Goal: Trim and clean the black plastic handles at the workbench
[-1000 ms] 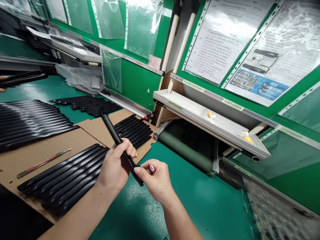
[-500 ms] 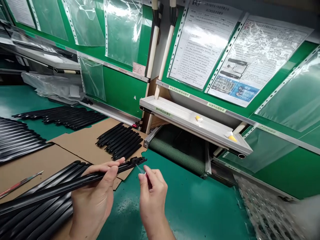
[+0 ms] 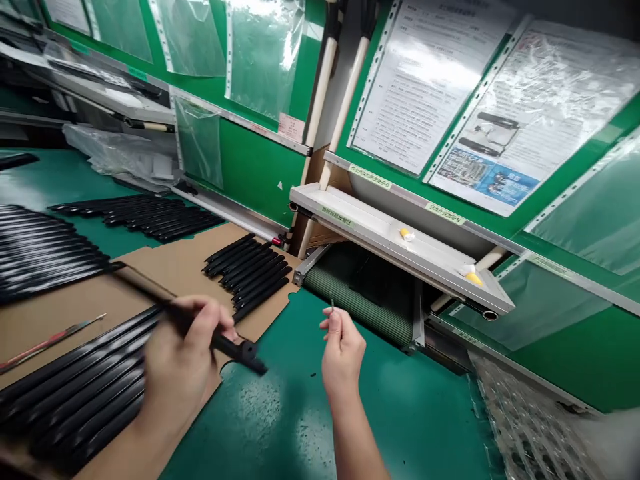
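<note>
Left hand [image 3: 183, 357]: at approx. 7 o'clock of view, blurred. Fingers curled round a long black strip [image 3: 235, 348], gripped near its end; strip runs from approx. 9 o'clock (far end over cardboard) to its tip near centre, tip w/ small notched fitting just over green bench top [image 3: 400, 413]. Strip tilted, low end toward centre.

Right hand [image 3: 343, 347]: just below centre, approx. 6 o'clock, back of hand to camera. Thumb & forefinger pressed together, pinching a thin pin-like tool [image 3: 332, 305] that sticks up from fingertips; other fingers folded in. Tool too small to tell more. Well apart from strip tip, no contact.

Cardboard sheet [image 3: 170, 267]: flat on bench, 9 o'clock side. On it:
- row of black strips [image 3: 75, 387], side by side, at 8 o'clock, partly under left forearm;
- short batch of black strips [image 3: 250, 273], approx. 10 o'clock of centre, near sheet's notched edge;
- slim metal blade w/ red handle [image 3: 45, 343], lying alone at 9 o'clock.

More black strips off the sheet: stack [image 3: 45, 253] at far 9 o'clock; another batch [image 3: 145, 217] at 10 o'clock on bench.

Ribbed conveyor belt [image 3: 365, 310]: approx. 1 o'clock of right hand, set in bench under a white shelf tray [image 3: 380, 233]. Tray holds two small yellow-white bits [image 3: 406, 234], [image 3: 473, 275].

Back wall: green panel w/ clear sleeves, printed work sheets [image 3: 430, 87] at 1 o'clock. Bubble wrap [image 3: 530, 427] at 4 o'clock.
</note>
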`<action>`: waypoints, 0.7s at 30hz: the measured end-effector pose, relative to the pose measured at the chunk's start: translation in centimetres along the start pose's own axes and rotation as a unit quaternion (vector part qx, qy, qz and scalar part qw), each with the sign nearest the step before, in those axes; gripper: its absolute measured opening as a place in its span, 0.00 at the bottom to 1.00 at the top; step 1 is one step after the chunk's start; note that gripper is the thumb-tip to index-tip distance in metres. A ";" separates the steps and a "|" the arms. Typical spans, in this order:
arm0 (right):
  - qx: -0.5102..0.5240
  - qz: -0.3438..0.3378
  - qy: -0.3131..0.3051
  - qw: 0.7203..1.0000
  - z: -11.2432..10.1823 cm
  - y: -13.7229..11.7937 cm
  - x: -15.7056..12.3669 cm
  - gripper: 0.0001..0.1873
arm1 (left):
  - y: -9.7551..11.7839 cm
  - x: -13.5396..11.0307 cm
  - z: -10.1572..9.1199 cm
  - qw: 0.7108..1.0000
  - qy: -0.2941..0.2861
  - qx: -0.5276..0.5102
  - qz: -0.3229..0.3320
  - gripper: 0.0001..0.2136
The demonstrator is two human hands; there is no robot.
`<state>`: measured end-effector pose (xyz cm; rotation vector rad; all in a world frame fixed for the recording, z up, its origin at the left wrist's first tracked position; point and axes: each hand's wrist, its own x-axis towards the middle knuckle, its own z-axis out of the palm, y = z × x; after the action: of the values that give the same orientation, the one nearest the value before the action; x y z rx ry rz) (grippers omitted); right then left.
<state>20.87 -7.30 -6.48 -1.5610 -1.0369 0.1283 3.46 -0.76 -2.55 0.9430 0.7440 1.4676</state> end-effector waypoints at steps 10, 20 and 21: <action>-0.091 -0.253 -0.229 0.935 2.5 -4.0 -3.4 0.35 | 0.2 1.3 1.1 0.965 -0.064 -0.057 -0.246 0.20; -0.090 -0.252 -0.236 0.934 2.5 -4.3 -3.7 0.35 | 0.7 0.5 1.3 0.954 -0.059 -0.081 -0.284 0.19; -0.066 -0.231 -0.235 0.942 2.4 -4.6 -3.9 0.34 | 0.8 0.4 1.4 0.953 -0.060 -0.083 -0.287 0.19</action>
<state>14.71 -8.51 -5.10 -1.3903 -1.7973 0.1109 4.36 -0.54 -1.12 0.6085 0.7163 0.9347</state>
